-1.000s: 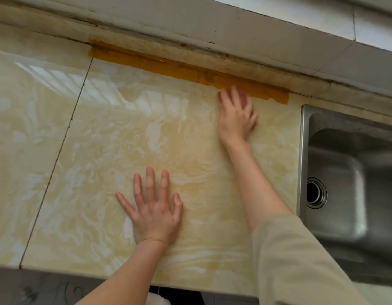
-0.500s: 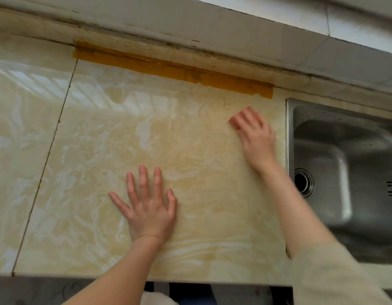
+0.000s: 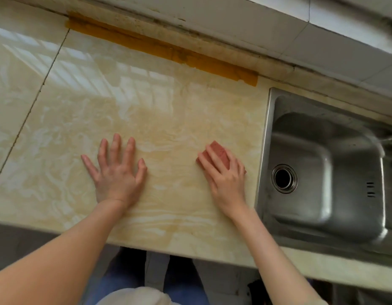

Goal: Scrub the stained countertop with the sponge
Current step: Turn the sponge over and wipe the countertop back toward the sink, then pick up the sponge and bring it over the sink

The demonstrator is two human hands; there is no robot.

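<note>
A beige marbled countertop (image 3: 173,111) with yellowish stains fills the view. A reddish-pink sponge (image 3: 219,151) lies flat on it close to the sink. My right hand (image 3: 226,179) presses down on the sponge, fingers spread over its top, so only its far corner shows. My left hand (image 3: 117,172) rests palm-down on the counter to the left, fingers apart, holding nothing.
A steel sink (image 3: 326,172) with a drain (image 3: 284,178) sits directly right of my right hand. An orange-brown tape strip (image 3: 164,49) runs along the back edge under the tiled wall. The counter's front edge lies just below my wrists. A tile seam (image 3: 30,111) crosses the left side.
My right hand has slid the sponge from the back by the orange strip toward the front, near the sink rim. My left hand stayed flat in place.
</note>
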